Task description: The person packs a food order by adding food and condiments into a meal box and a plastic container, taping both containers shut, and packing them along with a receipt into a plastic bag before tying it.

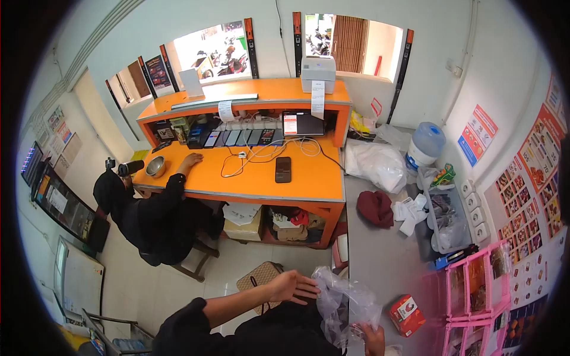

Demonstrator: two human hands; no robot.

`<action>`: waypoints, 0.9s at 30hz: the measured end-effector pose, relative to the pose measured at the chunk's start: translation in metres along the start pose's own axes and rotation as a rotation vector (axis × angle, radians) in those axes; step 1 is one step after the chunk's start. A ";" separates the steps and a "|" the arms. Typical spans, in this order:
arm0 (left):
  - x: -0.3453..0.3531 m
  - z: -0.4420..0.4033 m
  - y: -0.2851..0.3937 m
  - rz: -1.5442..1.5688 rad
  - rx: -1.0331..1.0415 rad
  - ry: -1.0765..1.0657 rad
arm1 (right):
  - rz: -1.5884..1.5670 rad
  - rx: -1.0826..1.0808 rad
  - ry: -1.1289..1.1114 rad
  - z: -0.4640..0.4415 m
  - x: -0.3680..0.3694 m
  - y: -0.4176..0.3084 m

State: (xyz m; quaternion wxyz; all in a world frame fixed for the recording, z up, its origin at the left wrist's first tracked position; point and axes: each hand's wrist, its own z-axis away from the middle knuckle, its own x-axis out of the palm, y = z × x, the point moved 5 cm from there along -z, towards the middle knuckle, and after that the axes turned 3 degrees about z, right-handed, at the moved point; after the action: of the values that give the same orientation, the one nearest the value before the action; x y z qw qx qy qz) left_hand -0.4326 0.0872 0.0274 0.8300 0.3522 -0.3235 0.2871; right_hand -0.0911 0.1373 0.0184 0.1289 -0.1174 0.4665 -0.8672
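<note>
A clear, crumpled plastic bag (pixel 355 295) hangs in front of me at the edge of the grey counter (pixel 371 252). My left hand (pixel 295 286) is open, its fingers stretched towards the bag's left side and its fingertips at the plastic. Low in the head view, my right hand (pixel 373 340) is closed on the bag's lower right part, with some fingers hidden by the plastic. A small red box (pixel 407 315) with a white label stands on the counter, just right of the bag.
Pink plastic drawers (pixel 475 291) and a grey basket (pixel 442 216) line the counter's right side. A maroon cloth (pixel 375 209) lies farther back. Another person (pixel 157 219) sits at the orange desk (pixel 255 178), which holds several phones. A woven bag (pixel 258 279) is on the floor.
</note>
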 end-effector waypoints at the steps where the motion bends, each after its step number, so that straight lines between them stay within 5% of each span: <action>1: 0.006 -0.001 0.011 0.021 -0.059 0.044 | 0.141 -0.027 -0.055 0.007 0.013 -0.022; 6: 0.014 -0.017 0.023 -0.383 -0.058 0.461 | 0.515 -0.288 -0.225 0.013 0.058 -0.059; 10: -0.061 -0.070 -0.004 -0.227 0.197 0.491 | 0.398 -0.367 -0.307 0.020 0.060 -0.071; 13: -0.088 -0.084 0.000 -0.074 0.367 0.262 | 0.117 -0.330 -0.188 0.008 0.030 -0.067; 16: -0.040 -0.062 0.023 0.169 0.075 0.136 | -0.510 -0.281 0.162 -0.013 -0.014 -0.058; 19: 0.046 -0.029 0.038 -0.027 -0.109 -0.018 | -0.850 -0.158 0.378 -0.032 -0.068 -0.029; 22: 0.057 -0.007 0.022 -0.868 -0.040 -0.185 | -0.977 -0.179 0.229 -0.029 -0.077 0.006; 27: 0.084 0.003 0.030 -0.137 0.198 -0.061 | -0.999 -0.156 0.035 -0.013 -0.080 0.043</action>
State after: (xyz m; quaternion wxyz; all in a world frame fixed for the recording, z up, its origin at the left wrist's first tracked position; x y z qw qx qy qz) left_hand -0.4018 0.1229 0.1035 0.7986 0.4622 -0.2938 0.2494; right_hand -0.0152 0.1516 -0.0315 -0.3187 -0.3211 0.4187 -0.7874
